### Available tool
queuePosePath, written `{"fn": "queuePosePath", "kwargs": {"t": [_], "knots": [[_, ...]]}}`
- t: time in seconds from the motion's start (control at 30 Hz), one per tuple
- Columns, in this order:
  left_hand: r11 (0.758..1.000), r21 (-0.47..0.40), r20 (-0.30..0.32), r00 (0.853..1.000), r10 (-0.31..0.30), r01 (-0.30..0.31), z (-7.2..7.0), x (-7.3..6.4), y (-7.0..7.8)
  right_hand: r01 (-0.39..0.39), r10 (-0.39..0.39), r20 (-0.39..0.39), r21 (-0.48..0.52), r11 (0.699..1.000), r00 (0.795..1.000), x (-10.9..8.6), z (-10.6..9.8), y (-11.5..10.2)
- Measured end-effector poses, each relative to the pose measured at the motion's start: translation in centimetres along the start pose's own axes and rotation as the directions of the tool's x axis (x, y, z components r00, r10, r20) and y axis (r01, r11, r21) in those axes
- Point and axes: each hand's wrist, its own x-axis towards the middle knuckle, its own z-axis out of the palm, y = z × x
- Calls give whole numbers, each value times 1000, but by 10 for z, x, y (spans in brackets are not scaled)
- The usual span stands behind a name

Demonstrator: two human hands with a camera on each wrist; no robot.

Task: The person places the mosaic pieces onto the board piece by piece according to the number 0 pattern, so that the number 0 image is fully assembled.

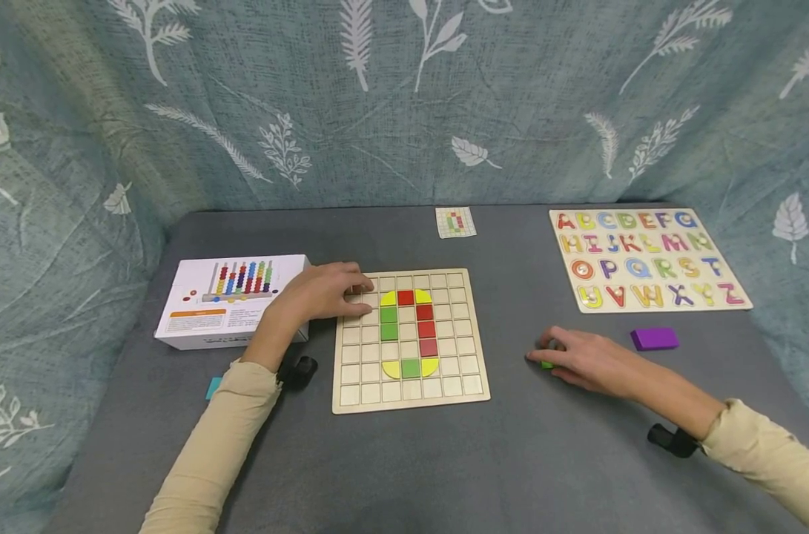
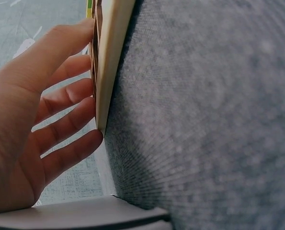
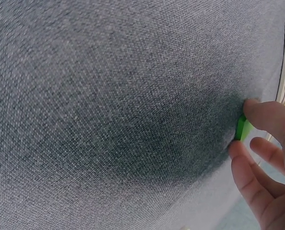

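A square wooden grid board (image 1: pixel 349 393) lies in the middle of the table in the head view, with red, green and yellow tiles forming a ring on it. The left hand (image 1: pixel 327 293) rests on the board's upper left edge. Its fingers are spread and gently bent, and in the left wrist view the fingertips (image 2: pixel 95 139) touch the board's rim. To the right of the board, the right hand (image 1: pixel 591 360) pinches a small green tile (image 3: pixel 241 127) between thumb and finger, low over the grey tabletop. Most of that tile is hidden by the hand in the head view.
A white box (image 1: pixel 227 300) with an abacus picture stands left, beside the left forearm, near a teal piece (image 1: pixel 213 388). A small pattern card (image 1: pixel 456 222) lies behind the board. An alphabet puzzle (image 1: pixel 671 308) and a purple block (image 1: pixel 655 339) are on the right.
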Motion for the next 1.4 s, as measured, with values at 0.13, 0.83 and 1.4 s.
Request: {"fn": "queuePosePath", "kwargs": {"t": [0.13, 0.83, 1.4], "knots": [[1000, -5, 4, 1000, -1, 1, 0, 0, 0, 10, -10, 5, -10, 1000, 1000, 0, 0, 0], [1000, 5, 4, 1000, 8, -8, 1, 1, -1, -48, 48, -3, 124, 991, 999, 28, 13, 5], [1000, 2, 3, 1000, 7, -7, -1, -1, 0, 112, -74, -120, 347, 931, 990, 184, 35, -58]]}}
